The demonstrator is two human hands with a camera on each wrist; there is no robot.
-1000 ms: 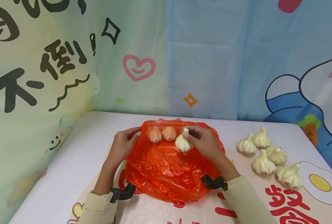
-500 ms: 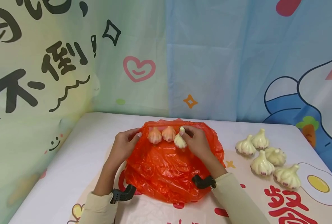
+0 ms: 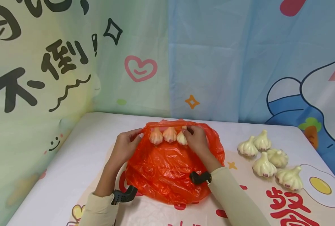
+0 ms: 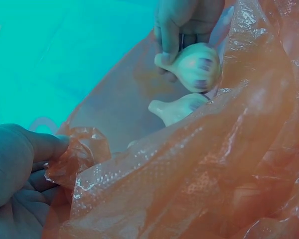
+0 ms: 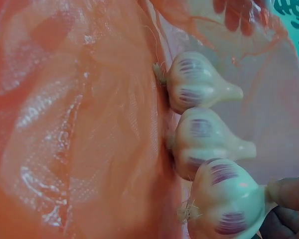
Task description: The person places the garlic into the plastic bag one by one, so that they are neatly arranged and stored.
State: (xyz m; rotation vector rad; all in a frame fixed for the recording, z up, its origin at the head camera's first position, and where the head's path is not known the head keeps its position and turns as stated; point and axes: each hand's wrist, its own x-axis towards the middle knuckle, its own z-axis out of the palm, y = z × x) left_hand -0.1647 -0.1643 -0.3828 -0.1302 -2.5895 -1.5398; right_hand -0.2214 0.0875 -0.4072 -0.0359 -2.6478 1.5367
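Right hand (image 3: 197, 139) pinches the stem of a cream-white, purple-streaked garlic bulb (image 3: 181, 138) within the mouth of a translucent red plastic bag (image 3: 167, 171); stem points away from the wearer. Left hand (image 3: 125, 147) pinches the bag's left rim.

Taking the red plastic bag (image 3: 167, 175) as the dial's centre, the left hand (image 3: 128, 144) grips its edge at ten o'clock. The right hand (image 3: 197, 139) sits nearer two, pinching a pale garlic bulb (image 3: 182, 138) by its stem at one o'clock. Two more bulbs (image 3: 156, 137) lie side by side in the bag's mouth, at eleven and twelve. Five loose bulbs (image 3: 265, 166) cluster toward three o'clock on the white table (image 3: 99, 128), with a printed fried egg (image 3: 320, 185) at their four o'clock.
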